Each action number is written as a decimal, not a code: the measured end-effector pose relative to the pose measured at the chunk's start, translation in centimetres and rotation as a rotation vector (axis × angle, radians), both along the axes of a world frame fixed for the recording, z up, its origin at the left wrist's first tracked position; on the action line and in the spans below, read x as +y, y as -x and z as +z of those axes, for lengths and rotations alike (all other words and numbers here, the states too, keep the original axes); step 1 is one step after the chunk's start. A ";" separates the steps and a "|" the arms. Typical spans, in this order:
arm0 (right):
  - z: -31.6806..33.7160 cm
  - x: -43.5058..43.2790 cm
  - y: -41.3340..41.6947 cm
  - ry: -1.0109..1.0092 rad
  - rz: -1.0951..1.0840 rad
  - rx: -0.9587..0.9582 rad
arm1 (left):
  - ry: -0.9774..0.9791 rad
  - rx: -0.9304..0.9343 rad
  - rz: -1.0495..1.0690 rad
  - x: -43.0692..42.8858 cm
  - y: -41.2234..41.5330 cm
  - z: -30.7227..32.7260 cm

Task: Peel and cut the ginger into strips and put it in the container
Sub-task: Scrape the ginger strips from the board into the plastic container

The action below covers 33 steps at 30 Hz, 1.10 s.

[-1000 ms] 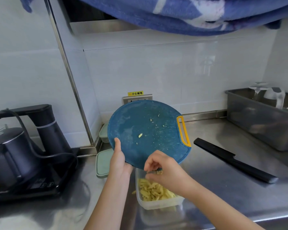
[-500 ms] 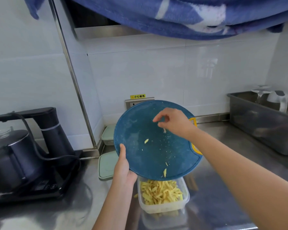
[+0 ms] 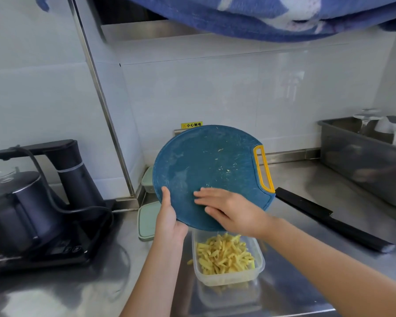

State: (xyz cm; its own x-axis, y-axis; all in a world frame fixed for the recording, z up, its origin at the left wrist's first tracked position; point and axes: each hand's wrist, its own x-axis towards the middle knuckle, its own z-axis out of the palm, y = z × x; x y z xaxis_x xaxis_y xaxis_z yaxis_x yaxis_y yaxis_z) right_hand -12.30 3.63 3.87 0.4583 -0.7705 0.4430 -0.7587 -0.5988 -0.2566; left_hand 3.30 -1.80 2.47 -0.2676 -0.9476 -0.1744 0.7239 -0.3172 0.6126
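Note:
A round blue cutting board (image 3: 206, 165) with a yellow handle slot is tilted upright over a clear plastic container (image 3: 258, 268). Yellow ginger strips (image 3: 224, 255) fill the container. My left hand (image 3: 169, 220) grips the board's lower left edge, thumb on its face. My right hand (image 3: 231, 211) lies flat with straight fingers against the board's lower face, just above the container. A few tiny ginger bits still cling to the board.
A black knife (image 3: 329, 221) lies on the steel counter to the right. A grey tub (image 3: 364, 161) with a jug stands at far right. A black kettle and dispenser (image 3: 32, 202) sit at left. Pale green lidded boxes (image 3: 146, 220) lie behind the board.
My right hand swept from the board's upper middle down to its lower edge. The ginger pieces seen on the board earlier are gone from it.

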 end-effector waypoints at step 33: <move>5.3 0.0 4.4 0.151 -0.327 -0.150 | 0.096 -0.057 0.054 0.2 -1.6 1.2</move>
